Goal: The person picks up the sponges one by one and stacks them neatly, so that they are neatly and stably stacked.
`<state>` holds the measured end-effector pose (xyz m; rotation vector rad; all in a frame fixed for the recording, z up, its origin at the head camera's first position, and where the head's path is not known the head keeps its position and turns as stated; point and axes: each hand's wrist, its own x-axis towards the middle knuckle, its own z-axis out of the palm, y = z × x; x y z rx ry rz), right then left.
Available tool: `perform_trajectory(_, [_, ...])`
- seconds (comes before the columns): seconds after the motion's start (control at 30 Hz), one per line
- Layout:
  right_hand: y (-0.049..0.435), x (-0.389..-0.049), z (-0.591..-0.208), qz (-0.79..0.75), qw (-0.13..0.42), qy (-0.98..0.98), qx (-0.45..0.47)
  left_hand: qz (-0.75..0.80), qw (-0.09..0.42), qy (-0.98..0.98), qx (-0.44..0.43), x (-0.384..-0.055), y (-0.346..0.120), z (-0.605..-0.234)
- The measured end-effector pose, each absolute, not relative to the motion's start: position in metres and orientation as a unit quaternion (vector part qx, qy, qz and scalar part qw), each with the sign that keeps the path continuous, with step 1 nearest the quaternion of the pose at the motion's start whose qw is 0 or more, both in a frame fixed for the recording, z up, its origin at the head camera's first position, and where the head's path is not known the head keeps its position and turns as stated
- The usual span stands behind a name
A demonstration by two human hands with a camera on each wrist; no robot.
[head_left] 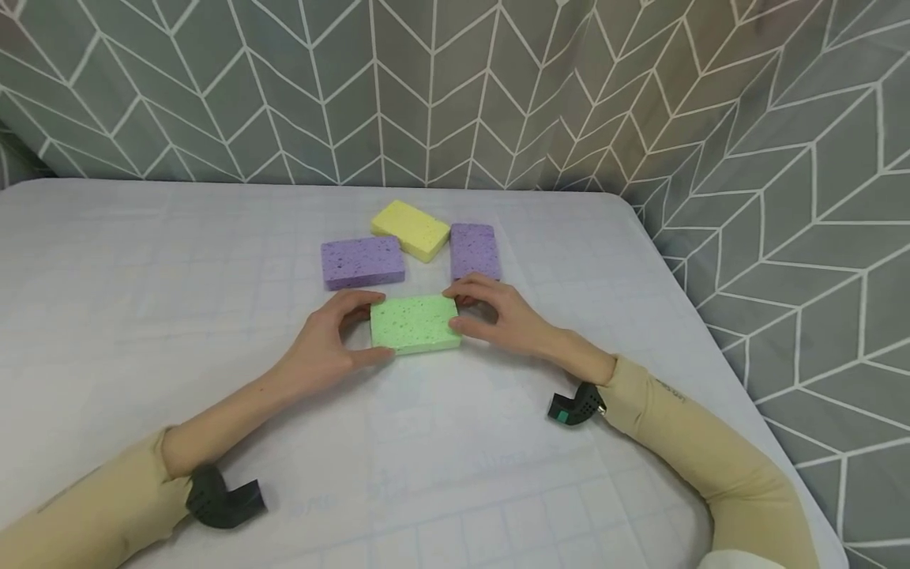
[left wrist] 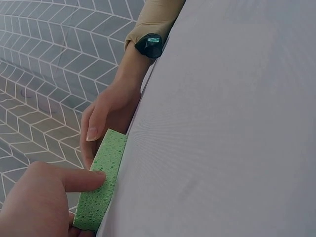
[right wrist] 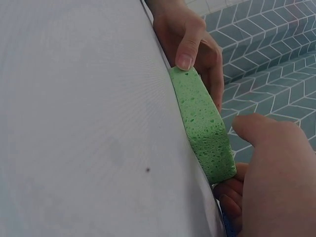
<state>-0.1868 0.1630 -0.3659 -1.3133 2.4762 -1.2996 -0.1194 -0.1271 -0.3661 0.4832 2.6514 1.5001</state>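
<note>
A light green sponge (head_left: 415, 324) lies flat on the white-covered table, nearest the person among the sponges. My left hand (head_left: 337, 336) pinches its left end, thumb on the near long side and fingers at the far side. In the left wrist view the left thumb (left wrist: 86, 180) presses on the pitted side of the sponge (left wrist: 101, 182). At the other end is my right hand (head_left: 498, 316), its fingers loosely bent by the far right corner. In the right wrist view the right thumb (right wrist: 254, 128) stands slightly off the sponge (right wrist: 202, 128), with fingertips near its end.
Just beyond the green sponge lie a purple sponge (head_left: 362, 262) on the left, a yellow sponge (head_left: 411, 229) in the middle and another purple sponge (head_left: 475, 251) on the right. Patterned grey curtains (head_left: 398, 95) border the table (head_left: 178, 261) behind and at the right.
</note>
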Motion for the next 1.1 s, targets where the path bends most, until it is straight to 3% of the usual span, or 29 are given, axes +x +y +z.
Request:
perform_trajectory(0.8, [0.1617, -0.1866, -0.3673, -0.409, 0.010, 0.815, -0.409, 0.478, 0.020, 0.863, 0.162, -0.1195, -0.1291, -0.3687])
perform_trajectory(1.1, [0.1616, -0.1871, -0.3679, -0.421, -0.027, 0.808, -0.411, 0.474, 0.019, 0.865, 0.163, -0.1197, -0.1288, -0.3681])
